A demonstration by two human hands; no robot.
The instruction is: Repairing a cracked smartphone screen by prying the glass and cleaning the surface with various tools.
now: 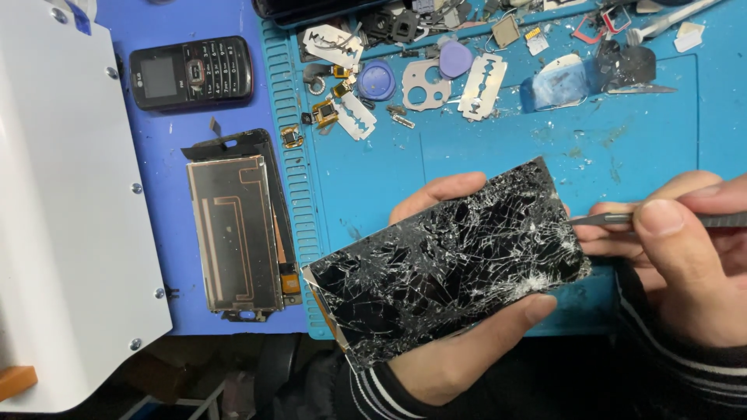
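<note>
Head view, repair table. The left hand (455,350) cradles a shattered phone screen (447,264) from beneath, its grip clamped across the short width: thumb on the near long edge, fingertips showing past the far long edge. The panel is held above the near edge of the blue work mat (498,155), glass side up. Its long axis runs diagonally, the lower end toward the table's near left, the upper end toward the far right. The right hand (685,257) is closed on a slim metal tool (622,219), whose tip meets the panel's right short edge. The panel looks thin, light and stiff, yet the cracked glass is fragile and probably sheds splinters; the long edges seem the safest hold. A detached display panel (233,233), a black keypad phone (191,72) and razor blades (482,85) lie further off.
</note>
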